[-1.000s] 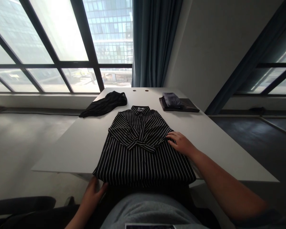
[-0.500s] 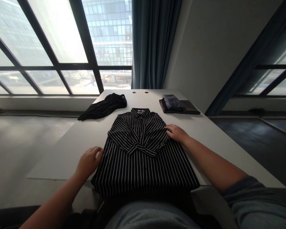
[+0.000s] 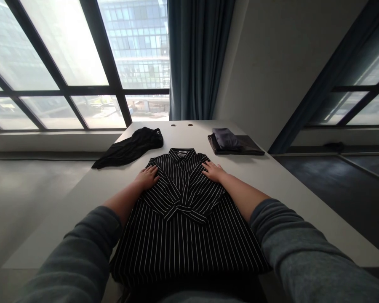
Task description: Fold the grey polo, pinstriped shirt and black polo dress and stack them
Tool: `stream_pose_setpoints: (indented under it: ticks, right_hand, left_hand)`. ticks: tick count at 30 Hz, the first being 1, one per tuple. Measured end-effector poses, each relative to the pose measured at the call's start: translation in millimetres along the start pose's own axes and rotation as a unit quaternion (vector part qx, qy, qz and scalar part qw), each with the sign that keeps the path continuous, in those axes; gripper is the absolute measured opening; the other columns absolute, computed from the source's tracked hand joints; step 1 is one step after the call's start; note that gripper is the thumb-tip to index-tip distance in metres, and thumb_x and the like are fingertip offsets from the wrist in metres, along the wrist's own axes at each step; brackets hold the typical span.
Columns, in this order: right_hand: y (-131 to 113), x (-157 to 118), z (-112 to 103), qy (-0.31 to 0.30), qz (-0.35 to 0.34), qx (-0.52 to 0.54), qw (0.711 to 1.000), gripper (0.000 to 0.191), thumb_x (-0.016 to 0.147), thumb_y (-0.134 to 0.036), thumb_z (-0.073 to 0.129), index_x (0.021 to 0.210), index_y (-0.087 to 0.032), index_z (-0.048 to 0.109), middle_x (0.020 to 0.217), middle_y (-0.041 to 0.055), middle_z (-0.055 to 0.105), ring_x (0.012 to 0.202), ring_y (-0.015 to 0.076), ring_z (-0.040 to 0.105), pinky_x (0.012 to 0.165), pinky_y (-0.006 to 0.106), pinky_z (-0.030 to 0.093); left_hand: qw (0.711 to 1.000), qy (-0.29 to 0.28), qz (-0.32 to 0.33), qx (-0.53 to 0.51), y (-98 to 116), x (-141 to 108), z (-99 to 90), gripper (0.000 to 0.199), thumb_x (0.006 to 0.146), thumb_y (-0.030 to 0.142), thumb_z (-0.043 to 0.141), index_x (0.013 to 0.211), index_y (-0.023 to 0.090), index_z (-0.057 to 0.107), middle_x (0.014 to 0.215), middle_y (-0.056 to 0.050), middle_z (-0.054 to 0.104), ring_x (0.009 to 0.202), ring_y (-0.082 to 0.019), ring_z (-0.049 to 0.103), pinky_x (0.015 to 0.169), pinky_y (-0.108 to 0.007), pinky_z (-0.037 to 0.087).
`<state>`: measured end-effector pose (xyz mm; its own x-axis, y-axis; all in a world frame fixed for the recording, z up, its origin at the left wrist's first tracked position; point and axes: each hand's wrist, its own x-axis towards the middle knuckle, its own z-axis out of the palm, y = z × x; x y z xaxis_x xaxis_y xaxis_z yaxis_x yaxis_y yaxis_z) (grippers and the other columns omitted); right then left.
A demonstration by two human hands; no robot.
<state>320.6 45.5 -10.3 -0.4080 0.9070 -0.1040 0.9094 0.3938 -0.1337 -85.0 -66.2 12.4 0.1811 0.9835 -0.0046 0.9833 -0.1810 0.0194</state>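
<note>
Striped shirt (image 3: pixel 189 248): left grip (image 3: pixel 147 177) and right grip (image 3: pixel 213 171) open, laid flat upon it; uneven pressure could drag crossed sleeves (image 3: pixel 197 190) askew

A white bench (image 3: pixel 287 198) stands here with a striped shirt (image 3: pixel 189 244) spread on it, sleeves crossed, collar toward the far end. A black garment (image 3: pixel 131 146) lies crumpled at far left; a small folded stack of dark clothes (image 3: pixel 229 141) sits far right.

head view | worn on head | faces forward and down over table (image 3: pixel 281 185) toward window (image 3: pixel 135 46) | table close below
</note>
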Motion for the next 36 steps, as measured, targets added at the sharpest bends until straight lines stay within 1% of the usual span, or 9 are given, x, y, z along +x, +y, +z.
stream_pose_setpoints:
  ticks: [2,4,7,11,17,20,28,32,36]
  right_hand:
    - [2.9,2.2,6.6,-0.002,0.008,0.001,1.000,0.071,0.106,-0.061,0.030,0.170,-0.028,0.025,0.177,0.0080,0.014,0.164,0.0309,0.015,0.129,0.064,0.013]
    - [5.3,3.7,11.0,-0.001,0.012,0.001,1.000,0.072,0.106,-0.062,0.028,0.170,-0.029,0.023,0.178,0.0067,0.011,0.164,0.0293,0.012,0.130,0.062,0.010]
    - [8.0,6.4,13.1,0.001,0.015,0.001,1.000,0.074,0.106,-0.063,0.028,0.171,-0.029,0.022,0.178,0.0057,0.010,0.164,0.0284,0.010,0.130,0.062,0.009]
    - [11.7,13.1,10.6,0.002,0.019,0.001,1.000,0.075,0.105,-0.064,0.027,0.171,-0.027,0.022,0.178,0.0076,0.009,0.164,0.0288,0.011,0.130,0.061,0.009]
    - [21.6,32.3,5.8,0.000,0.028,-0.003,1.000,0.075,0.106,-0.063,0.026,0.171,-0.027,0.021,0.178,0.0085,0.008,0.164,0.0288,0.011,0.130,0.061,0.008]
    - [27.7,43.2,4.9,0.007,0.023,-0.003,1.000,0.075,0.106,-0.064,0.026,0.171,-0.026,0.022,0.178,0.0093,0.009,0.164,0.0304,0.012,0.130,0.061,0.008]
    - [39.9,72.4,1.8,0.020,0.015,-0.003,1.000,0.075,0.107,-0.062,0.029,0.171,-0.024,0.024,0.178,0.0091,0.011,0.164,0.0308,0.013,0.132,0.056,0.009]
    - [46.6,88.3,3.5,0.024,0.011,-0.004,1.000,0.075,0.106,-0.062,0.030,0.170,-0.023,0.025,0.177,0.0096,0.012,0.164,0.0324,0.014,0.132,0.054,0.012]
    - [52.4,98.2,5.5,0.031,0.009,-0.009,0.999,0.075,0.106,-0.061,0.030,0.170,-0.023,0.025,0.177,0.0105,0.014,0.163,0.0308,0.016,0.132,0.053,0.015]
  left_hand:
    - [1.000,-0.008,-0.005,0.001,-4.9,7.4,7.5,0.074,0.105,0.056,0.035,0.166,0.015,0.035,0.173,-0.015,0.029,0.161,-0.033,0.027,0.129,-0.048,0.022]
    - [1.000,-0.016,-0.018,0.003,-6.4,15.5,13.7,0.078,0.104,0.061,0.034,0.167,0.014,0.032,0.174,-0.017,0.026,0.161,-0.036,0.024,0.129,-0.049,0.022]
    - [0.999,-0.031,-0.045,0.002,-5.9,27.1,20.7,0.084,0.103,0.066,0.032,0.168,0.014,0.027,0.175,-0.018,0.020,0.162,-0.039,0.019,0.129,-0.052,0.020]
    - [0.997,-0.036,-0.061,-0.004,-7.1,39.8,25.7,0.086,0.103,0.067,0.029,0.170,0.014,0.023,0.176,-0.018,0.015,0.163,-0.041,0.014,0.129,-0.056,0.019]
    - [0.997,-0.047,-0.060,-0.012,-9.6,61.9,22.8,0.087,0.102,0.069,0.027,0.170,0.015,0.020,0.177,-0.016,0.012,0.163,-0.040,0.010,0.129,-0.055,0.016]
    - [0.996,-0.052,-0.064,-0.013,-10.1,74.3,20.2,0.087,0.103,0.069,0.026,0.171,0.015,0.020,0.177,-0.016,0.010,0.164,-0.039,0.008,0.130,-0.054,0.014]
    - [0.997,-0.044,-0.064,-0.015,-20.3,107.8,22.5,0.086,0.103,0.068,0.026,0.171,0.014,0.020,0.178,-0.014,0.010,0.164,-0.036,0.008,0.131,-0.051,0.011]
    - [0.997,-0.047,-0.066,-0.014,-25.0,122.4,22.3,0.086,0.104,0.068,0.026,0.171,0.014,0.020,0.178,-0.014,0.008,0.165,-0.035,0.006,0.132,-0.048,0.008]
    - [0.997,-0.049,-0.066,-0.013,-29.6,131.1,22.8,0.085,0.103,0.068,0.026,0.171,0.017,0.019,0.179,-0.012,0.007,0.165,-0.034,0.006,0.132,-0.047,0.008]
